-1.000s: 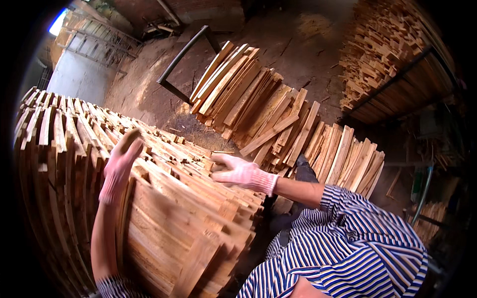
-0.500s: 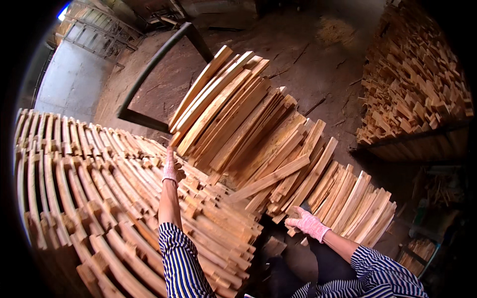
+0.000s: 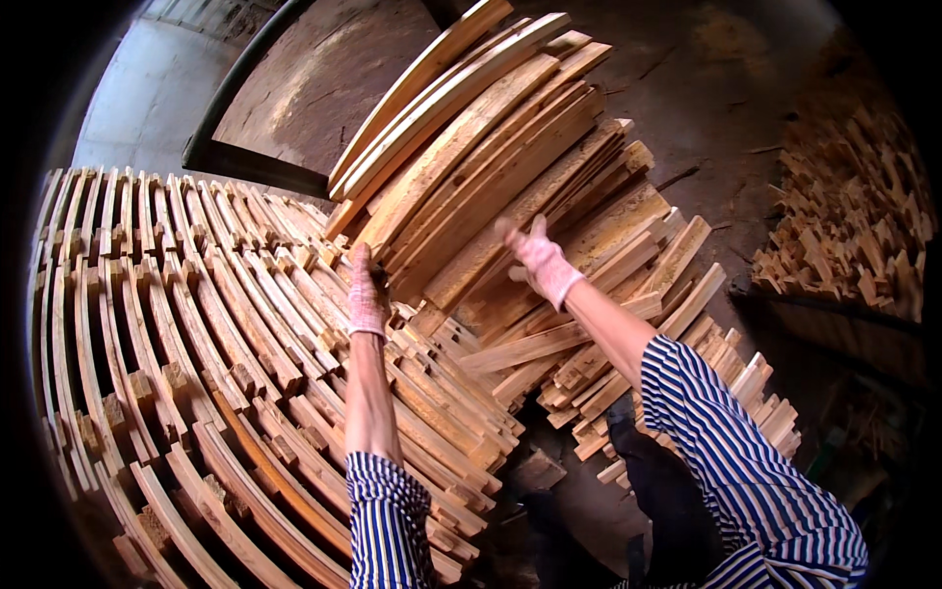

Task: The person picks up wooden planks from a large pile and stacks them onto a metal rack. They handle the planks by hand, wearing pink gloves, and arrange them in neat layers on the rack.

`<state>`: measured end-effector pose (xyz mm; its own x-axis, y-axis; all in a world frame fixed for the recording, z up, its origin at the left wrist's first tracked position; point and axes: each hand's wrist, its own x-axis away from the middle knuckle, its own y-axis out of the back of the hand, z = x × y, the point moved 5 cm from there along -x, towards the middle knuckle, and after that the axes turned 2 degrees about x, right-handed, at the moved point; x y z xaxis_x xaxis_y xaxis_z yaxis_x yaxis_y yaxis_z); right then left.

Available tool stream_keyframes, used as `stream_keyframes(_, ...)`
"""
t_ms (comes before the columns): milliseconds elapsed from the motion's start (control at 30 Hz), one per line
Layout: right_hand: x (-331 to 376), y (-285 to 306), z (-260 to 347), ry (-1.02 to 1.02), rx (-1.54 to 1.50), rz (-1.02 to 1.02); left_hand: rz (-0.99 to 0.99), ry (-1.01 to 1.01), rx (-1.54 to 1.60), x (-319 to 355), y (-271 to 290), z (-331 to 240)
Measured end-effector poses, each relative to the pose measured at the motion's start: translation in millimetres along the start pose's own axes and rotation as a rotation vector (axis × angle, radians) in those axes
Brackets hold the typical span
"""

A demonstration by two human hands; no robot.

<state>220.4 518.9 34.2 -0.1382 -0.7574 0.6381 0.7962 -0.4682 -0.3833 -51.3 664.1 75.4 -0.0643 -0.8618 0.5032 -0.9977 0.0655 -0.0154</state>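
A pile of loose wooden slats (image 3: 471, 147) lies at an angle in front of me. My left hand (image 3: 367, 294), in a pinkish-white glove, is at the pile's near left end. Its fingers point up along the slat ends, stretched out and not wrapped round a slat. Over the middle of the pile is my right hand (image 3: 545, 263), gloved alike and slightly blurred, its fingers spread with nothing in them. Below that hand, one short slat (image 3: 559, 339) lies crosswise over others. Whether either hand touches the wood I cannot tell.
To the left, a large stack of slats (image 3: 196, 324) stands in spaced layers with small cross blocks between. A dark metal frame (image 3: 221, 108) rises behind the pile. At right is a heap of short wood pieces (image 3: 849, 226). More slats (image 3: 751, 383) lie near my right sleeve.
My right hand has moved up and left from the lower slats to over the middle of the pile. The view has come closer to the pile; my left hand stays by the slat ends.
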Motion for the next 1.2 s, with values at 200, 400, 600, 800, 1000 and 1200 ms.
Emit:
stream_keyframes(200, -12, 30, -28, 0.002, 0.016, -0.011, -0.068, 0.0, 0.005, 140, -56, 54)
stream_keyframes(400, 52, 112, -60, -0.012, -0.036, -0.045, 0.123, 0.231, -0.544, 246, -136, 213)
stream_keyframes(600, 47, 198, -86, 0.011, -0.115, -0.075, 0.229, -0.271, -0.761, 197, -193, 95)
stream_keyframes(800, 12, 181, -144, -0.041, -0.244, 0.077, -0.002, -0.507, -1.547, 91, -214, 76)
stream_keyframes(1000, 12, 164, -198, -0.043, -0.367, 0.227, 0.275, 0.14, -0.709, 106, -181, 179)
stream_keyframes(1200, 134, 171, -190, 0.16, -0.14, 0.164, 0.629, 0.313, -0.414, 168, -194, 192)
